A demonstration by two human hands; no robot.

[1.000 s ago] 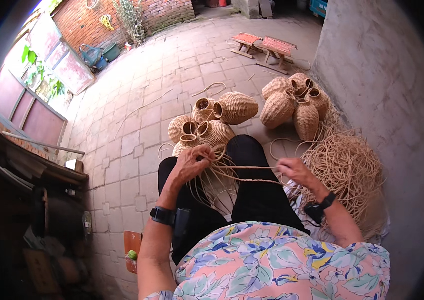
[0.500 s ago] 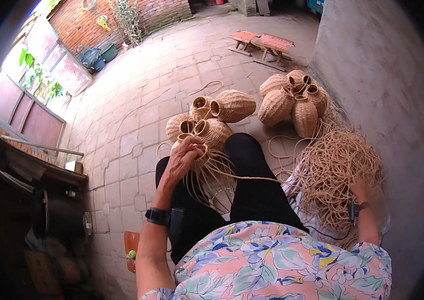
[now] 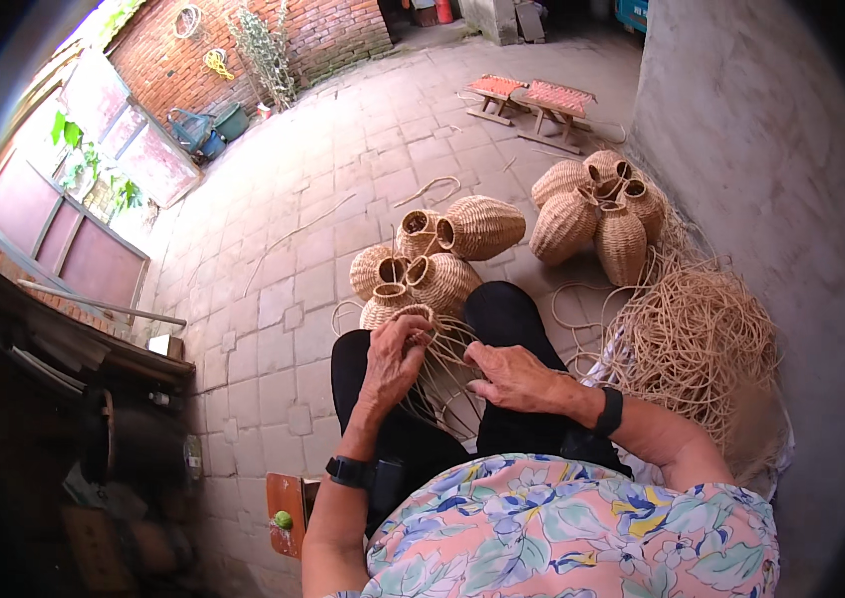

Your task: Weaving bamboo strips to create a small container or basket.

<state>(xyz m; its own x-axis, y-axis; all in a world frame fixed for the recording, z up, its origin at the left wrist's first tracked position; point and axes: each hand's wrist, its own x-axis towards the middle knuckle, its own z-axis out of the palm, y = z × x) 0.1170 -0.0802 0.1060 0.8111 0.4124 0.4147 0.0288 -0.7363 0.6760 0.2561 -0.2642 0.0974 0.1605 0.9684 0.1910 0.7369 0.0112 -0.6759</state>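
Note:
Between my knees is a small woven basket (image 3: 415, 313) in the making, with loose cord strands (image 3: 440, 384) hanging from it over my lap. My left hand (image 3: 395, 367) is closed on its rim, fingers curled at the edge. Just to the right, my right hand (image 3: 520, 379) is pinched closed where pale strands reach its fingertips; the exact strand is partly hidden. Beyond my knees sits a cluster of finished-looking round baskets (image 3: 482, 227) with narrow mouths, touching one another.
A second cluster of baskets (image 3: 562, 227) stands by the grey wall (image 3: 771, 189). A tangled heap of cord (image 3: 697, 339) lies at my right on a white cloth. Two low stools (image 3: 557, 98) stand farther off. A wooden seat (image 3: 285, 498) with a green round thing is at my left.
My right hand has come from the cord heap on the right to the strands beside the basket. My left hand stays at the basket's rim. The whole view has shifted slightly.

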